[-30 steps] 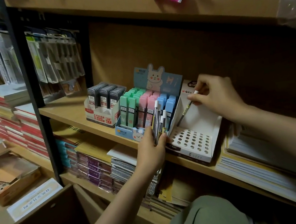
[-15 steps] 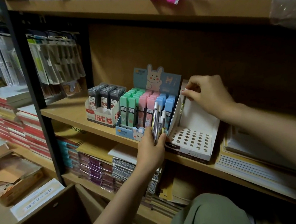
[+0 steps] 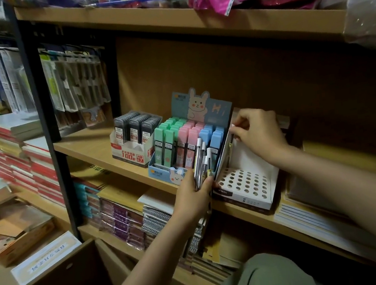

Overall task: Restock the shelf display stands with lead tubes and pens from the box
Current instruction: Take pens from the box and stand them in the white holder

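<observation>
Lead tubes (image 3: 177, 141) look stocked; left hand (image 3: 193, 199) grips spare pens (image 3: 201, 162), right hand (image 3: 258, 133) pinches one pen over the empty holed stand (image 3: 245, 182).

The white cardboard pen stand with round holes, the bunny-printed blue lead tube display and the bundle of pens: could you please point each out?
White cardboard pen stand with round holes (image 3: 247, 182), head view, perforated top.
Bunny-printed blue lead tube display (image 3: 198, 105), head view, backboard.
Bundle of pens (image 3: 200, 160), head view, barrels above the left hand (image 3: 193, 198).
</observation>
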